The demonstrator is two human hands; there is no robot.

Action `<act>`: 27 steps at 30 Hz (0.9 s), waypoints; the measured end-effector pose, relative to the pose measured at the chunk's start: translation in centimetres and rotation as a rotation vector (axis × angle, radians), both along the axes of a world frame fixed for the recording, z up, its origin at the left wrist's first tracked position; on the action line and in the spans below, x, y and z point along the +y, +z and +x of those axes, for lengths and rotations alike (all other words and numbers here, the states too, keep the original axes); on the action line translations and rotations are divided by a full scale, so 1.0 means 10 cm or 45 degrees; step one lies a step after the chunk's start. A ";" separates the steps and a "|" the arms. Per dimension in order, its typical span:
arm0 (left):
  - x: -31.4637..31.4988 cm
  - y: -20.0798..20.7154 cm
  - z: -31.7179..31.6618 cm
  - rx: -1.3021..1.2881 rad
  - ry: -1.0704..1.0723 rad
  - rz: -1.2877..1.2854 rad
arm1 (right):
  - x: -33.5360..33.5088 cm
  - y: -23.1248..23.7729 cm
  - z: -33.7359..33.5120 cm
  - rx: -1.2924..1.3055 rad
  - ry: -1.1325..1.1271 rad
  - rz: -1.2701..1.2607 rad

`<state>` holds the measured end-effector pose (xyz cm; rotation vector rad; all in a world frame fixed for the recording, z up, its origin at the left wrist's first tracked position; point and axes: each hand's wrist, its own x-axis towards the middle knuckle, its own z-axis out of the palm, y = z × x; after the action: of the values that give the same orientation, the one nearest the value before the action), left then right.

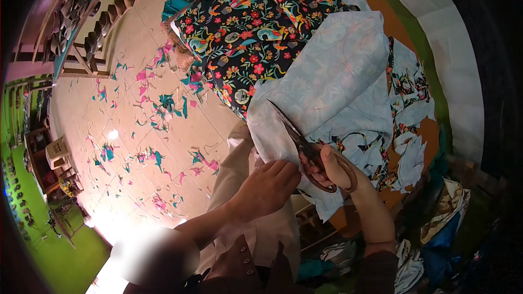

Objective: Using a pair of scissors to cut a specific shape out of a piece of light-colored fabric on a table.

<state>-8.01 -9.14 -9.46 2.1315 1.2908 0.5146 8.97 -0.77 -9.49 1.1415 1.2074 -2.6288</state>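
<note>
A large pair of dark scissors [295, 133] with brownish looped handles is in my right hand [333, 167], its fingers and thumb around the handles. The blades point up and to the left, lying over the pale underside of a folded fabric [340, 71]. My left hand [271, 185] is closed on the near edge of this pale cloth, just left of the scissor handles. Beyond it spreads the fabric's printed face [245, 32], black with colourful flowers and figures. Whether the blades have cloth between them I cannot tell.
Pale and floral cloth scraps [408, 109] lie on the brown work surface [427, 133] at the right. Pink and teal scraps [166, 103] litter the tiled floor [136, 147]. Racks of shoe forms [101, 27] stand far left, near a stool [58, 152].
</note>
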 end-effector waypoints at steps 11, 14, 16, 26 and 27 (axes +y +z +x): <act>0.00 0.01 -0.01 -0.025 -0.084 -0.048 | -0.01 -0.12 -0.02 0.008 -0.091 -0.125; 0.00 0.00 -0.02 -0.011 -0.104 -0.069 | 0.02 -0.08 -0.03 -0.023 -0.066 -0.072; 0.01 0.01 -0.03 -0.020 -0.105 -0.068 | 0.02 -0.08 -0.02 -0.039 -0.055 -0.058; 0.00 0.03 0.04 -0.042 -0.177 -0.078 | 0.01 -0.12 0.00 -0.042 -0.125 -0.065; 0.00 0.03 0.04 -0.039 -0.177 -0.080 | 0.02 -0.10 -0.01 -0.047 -0.122 -0.025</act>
<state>-7.64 -9.16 -9.16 2.1345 1.1176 0.4412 8.91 -0.61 -10.46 1.2694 1.1461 -2.6679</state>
